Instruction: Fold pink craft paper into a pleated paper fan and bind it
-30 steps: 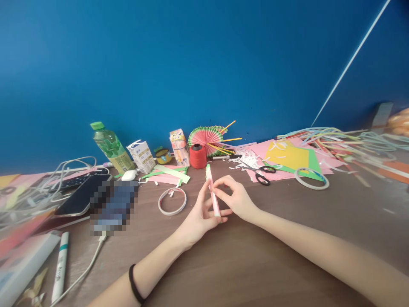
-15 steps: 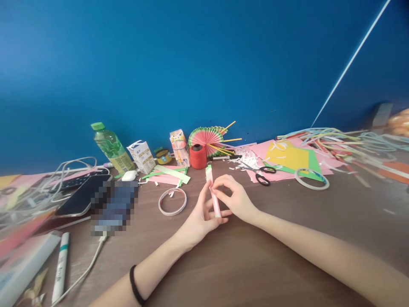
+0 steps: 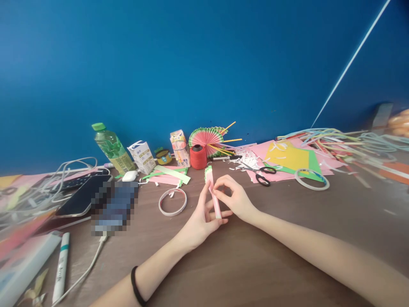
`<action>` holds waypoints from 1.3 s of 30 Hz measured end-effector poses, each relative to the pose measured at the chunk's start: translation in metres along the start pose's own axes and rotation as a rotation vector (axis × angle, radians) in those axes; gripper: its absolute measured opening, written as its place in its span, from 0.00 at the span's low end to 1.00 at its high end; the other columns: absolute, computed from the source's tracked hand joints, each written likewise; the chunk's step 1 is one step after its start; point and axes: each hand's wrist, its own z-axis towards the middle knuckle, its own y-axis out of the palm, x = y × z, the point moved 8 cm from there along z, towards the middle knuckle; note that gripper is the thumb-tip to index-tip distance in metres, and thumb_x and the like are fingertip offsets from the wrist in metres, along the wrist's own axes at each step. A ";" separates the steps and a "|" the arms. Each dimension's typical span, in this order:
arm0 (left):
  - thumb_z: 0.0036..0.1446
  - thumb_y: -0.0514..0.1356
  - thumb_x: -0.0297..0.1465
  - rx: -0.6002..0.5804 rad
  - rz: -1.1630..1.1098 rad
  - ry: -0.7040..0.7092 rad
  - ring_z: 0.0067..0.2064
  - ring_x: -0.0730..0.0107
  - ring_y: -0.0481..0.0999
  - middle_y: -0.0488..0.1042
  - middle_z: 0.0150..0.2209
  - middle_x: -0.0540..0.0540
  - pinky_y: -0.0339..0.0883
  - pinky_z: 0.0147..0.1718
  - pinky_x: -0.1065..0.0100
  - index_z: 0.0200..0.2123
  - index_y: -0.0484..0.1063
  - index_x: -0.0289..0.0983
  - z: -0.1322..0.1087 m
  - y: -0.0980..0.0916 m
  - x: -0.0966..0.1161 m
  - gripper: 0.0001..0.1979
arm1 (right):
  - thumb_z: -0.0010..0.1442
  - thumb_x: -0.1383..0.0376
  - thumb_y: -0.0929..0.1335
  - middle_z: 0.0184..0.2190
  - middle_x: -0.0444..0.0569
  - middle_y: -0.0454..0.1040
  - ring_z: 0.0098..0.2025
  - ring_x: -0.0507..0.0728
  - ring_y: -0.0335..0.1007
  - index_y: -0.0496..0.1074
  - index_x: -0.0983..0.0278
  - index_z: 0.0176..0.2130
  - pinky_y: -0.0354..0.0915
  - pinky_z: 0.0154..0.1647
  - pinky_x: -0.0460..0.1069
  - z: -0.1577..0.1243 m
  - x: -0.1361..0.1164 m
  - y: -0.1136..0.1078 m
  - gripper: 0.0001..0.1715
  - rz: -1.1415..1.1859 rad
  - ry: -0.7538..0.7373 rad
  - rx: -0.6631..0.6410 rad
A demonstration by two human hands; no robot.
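Note:
A narrow, pleated stack of pink paper (image 3: 217, 208) with green ends stands tilted above the table between my hands. My left hand (image 3: 202, 216) is closed around it, with the thumb near the lower end and fingers behind and along its side. My right hand (image 3: 237, 199) pinches at the middle of the stack with thumb and index finger. Whether something small lies in that pinch is too fine to see. To the left of my left hand lies a roll of double-sided tape (image 3: 173, 212). A red spool of thread (image 3: 198, 158) stands just beyond the stack.
Beyond stand a watermelon-coloured paper fan (image 3: 204, 137), a carton (image 3: 142, 156) and a green-capped bottle (image 3: 114, 149). Black-handled scissors (image 3: 263, 179), coloured sheets (image 3: 287, 160) and another tape roll (image 3: 311, 186) lie right. A phone (image 3: 116, 207), cable and marker (image 3: 61, 266) lie left.
The upper end of the pleated paper has spread slightly, showing more of its green-edged folds. Both hands stay almost where they were.

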 end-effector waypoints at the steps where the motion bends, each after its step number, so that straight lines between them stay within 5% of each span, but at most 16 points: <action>1: 0.48 0.62 0.24 0.000 0.009 0.003 0.49 0.60 0.71 0.47 0.63 0.45 0.64 0.46 0.63 0.59 0.34 0.61 0.000 0.000 -0.001 0.47 | 0.53 0.68 0.65 0.32 0.44 0.66 0.35 0.52 0.64 0.67 0.62 0.30 0.61 0.35 0.48 0.000 0.001 0.000 0.01 0.006 0.016 0.004; 6: 0.49 0.62 0.25 0.006 0.036 0.011 0.50 0.59 0.70 0.48 0.63 0.44 0.64 0.47 0.62 0.59 0.34 0.61 -0.001 0.000 -0.002 0.47 | 0.52 0.67 0.65 0.32 0.44 0.66 0.36 0.52 0.64 0.65 0.62 0.31 0.61 0.36 0.49 0.000 0.012 0.003 0.03 0.066 0.101 -0.007; 17: 0.48 0.61 0.24 0.050 0.089 0.023 0.49 0.60 0.71 0.50 0.62 0.44 0.65 0.42 0.65 0.59 0.33 0.60 -0.001 -0.004 -0.002 0.48 | 0.48 0.63 0.69 0.34 0.44 0.69 0.37 0.53 0.69 0.55 0.60 0.41 0.63 0.42 0.53 -0.005 0.042 0.017 0.23 0.476 0.431 -0.077; 24: 0.48 0.61 0.24 0.058 0.103 0.008 0.45 0.64 0.73 0.50 0.62 0.42 0.65 0.39 0.65 0.59 0.27 0.60 -0.001 -0.003 -0.003 0.50 | 0.48 0.65 0.69 0.30 0.41 0.69 0.35 0.53 0.69 0.54 0.58 0.45 0.65 0.36 0.51 -0.005 0.035 0.020 0.27 0.611 0.404 -0.105; 28: 0.47 0.62 0.25 0.109 0.062 -0.034 0.41 0.64 0.74 0.69 0.47 0.40 0.64 0.40 0.62 0.60 0.24 0.49 0.002 -0.009 -0.009 0.52 | 0.47 0.66 0.69 0.29 0.40 0.68 0.33 0.52 0.69 0.55 0.58 0.45 0.65 0.39 0.51 -0.003 0.038 0.014 0.28 0.599 0.365 -0.039; 31: 0.46 0.63 0.27 0.143 0.062 -0.049 0.41 0.63 0.73 0.72 0.38 0.41 0.63 0.41 0.61 0.61 0.30 0.42 0.003 -0.012 -0.010 0.49 | 0.47 0.67 0.69 0.29 0.40 0.69 0.35 0.52 0.69 0.54 0.57 0.46 0.64 0.43 0.52 -0.002 0.037 0.012 0.29 0.599 0.327 -0.017; 39: 0.48 0.56 0.21 0.113 0.463 -0.020 0.50 0.64 0.67 0.61 0.54 0.39 0.60 0.49 0.60 0.61 0.37 0.43 -0.003 -0.011 -0.001 0.41 | 0.45 0.66 0.70 0.26 0.39 0.68 0.32 0.51 0.67 0.55 0.59 0.43 0.62 0.39 0.50 0.004 0.046 0.001 0.28 0.592 0.367 0.103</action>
